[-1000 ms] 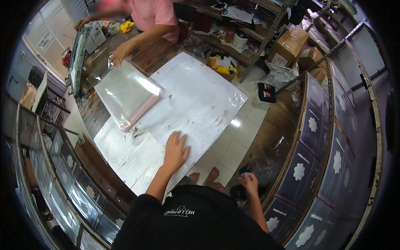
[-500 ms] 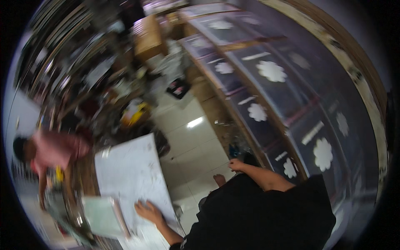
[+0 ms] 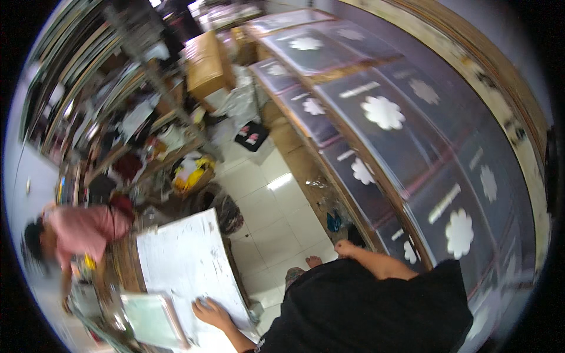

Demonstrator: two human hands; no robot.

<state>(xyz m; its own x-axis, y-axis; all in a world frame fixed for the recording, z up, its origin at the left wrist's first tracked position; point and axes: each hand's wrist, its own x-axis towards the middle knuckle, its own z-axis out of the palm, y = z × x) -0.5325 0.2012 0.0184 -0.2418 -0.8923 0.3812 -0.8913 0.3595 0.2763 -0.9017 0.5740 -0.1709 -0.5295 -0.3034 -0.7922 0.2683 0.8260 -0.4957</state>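
Beneath your left hand (image 3: 210, 312), a scuffed white board (image 3: 183, 253) is lying flat; those fingers are resting apart. Just left of them, a glossy, clear plastic stack (image 3: 148, 320) is sitting, pinkish edge (image 3: 176, 322) facing them, long axis unclear. Your right hand (image 3: 346, 249) is hanging farther off, its grip indistinguishable.

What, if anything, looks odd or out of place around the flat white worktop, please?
The flat white worktop under the left hand is darkly scuffed in places, so it looks worn. A flat black item with pinkish marks also lies on the glossy pale-tiled floor, perhaps out of place.
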